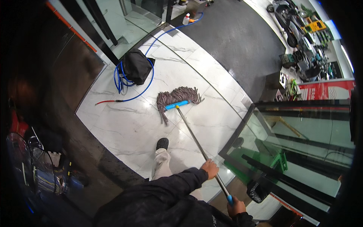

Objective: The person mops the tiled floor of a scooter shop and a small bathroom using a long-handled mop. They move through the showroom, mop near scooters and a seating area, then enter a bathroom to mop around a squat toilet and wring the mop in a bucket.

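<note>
A string mop [179,96] with grey-brown strands and a blue clamp [176,105] lies with its head on white marble-look tiles [124,121]. Its metal handle [194,140] slants back toward me. Partway along the handle, my left hand [210,169] is wrapped round the pole, its arm in a black sleeve reaching across my front. Lower down, my right hand [236,207] closes round the handle's end, just behind a blue grip [230,199]. My shoe [162,143] stands on the tiles behind the mop head.
Ahead to the left, a black bag [136,66] sits beside a coiled blue hose [149,77]. Glass doors [295,140] stand at right, with a green crate [274,160] seen there. A bottle [186,19] and motorbikes [298,41] are farther off. Dark flooring borders the tiles.
</note>
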Demonstrator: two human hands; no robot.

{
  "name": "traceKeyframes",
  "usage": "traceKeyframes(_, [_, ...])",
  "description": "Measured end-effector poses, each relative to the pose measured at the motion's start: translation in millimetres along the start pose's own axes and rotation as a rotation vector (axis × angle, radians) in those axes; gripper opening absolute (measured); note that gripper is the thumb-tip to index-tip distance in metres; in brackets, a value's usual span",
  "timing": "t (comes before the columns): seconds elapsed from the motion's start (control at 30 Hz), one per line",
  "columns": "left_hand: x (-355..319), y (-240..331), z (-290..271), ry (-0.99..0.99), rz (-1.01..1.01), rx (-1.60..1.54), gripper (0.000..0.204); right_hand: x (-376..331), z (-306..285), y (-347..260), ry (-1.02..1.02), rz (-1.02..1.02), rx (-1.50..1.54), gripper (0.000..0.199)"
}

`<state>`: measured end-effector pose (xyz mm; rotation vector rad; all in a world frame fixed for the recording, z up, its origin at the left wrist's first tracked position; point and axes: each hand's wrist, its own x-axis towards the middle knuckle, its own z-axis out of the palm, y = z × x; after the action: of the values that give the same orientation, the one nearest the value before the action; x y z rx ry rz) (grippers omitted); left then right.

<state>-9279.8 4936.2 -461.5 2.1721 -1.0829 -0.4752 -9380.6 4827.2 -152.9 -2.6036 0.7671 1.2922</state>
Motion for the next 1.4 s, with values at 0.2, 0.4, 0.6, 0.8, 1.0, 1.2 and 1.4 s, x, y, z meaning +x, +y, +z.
traceKeyframes(0.2, [66, -198, -96, -0.091, -0.090, 0.385, 0.014, 164, -5, -123, 0.193, -0.389, 0.138, 0.041])
traceKeyframes(0.4, [34, -255, -82, -0.131, -0.277, 0.500, 0.020, 211, 90, -151, 0.099, -0.322, 0.253, 0.042])
traceKeyframes(0.6, [5, -49, 110, -0.389, -0.291, 0.206, 0.032, 106, 184, 82, -0.022, -0.203, 0.164, 0.048])
traceKeyframes(0.8, [-26, 226, 200, -0.502, 0.108, -0.117, 0.017, -72, 175, 325, 0.156, -0.360, 0.110, 0.052])
traceKeyframes(1.0, [-37, 275, 219, -0.337, 0.053, -0.208, 0.020, -88, 141, 368, -0.040, -0.190, -0.400, 0.048])
traceKeyframes(1.2, [-40, 92, 160, 0.129, -0.555, -0.044, 0.019, 49, 139, 200, 0.340, -0.614, -0.106, 0.054])
traceKeyframes(1.4, [-132, -46, 62, -0.167, -0.926, 0.383, 0.047, 133, 243, -7, 0.094, -0.602, 0.033, 0.068])
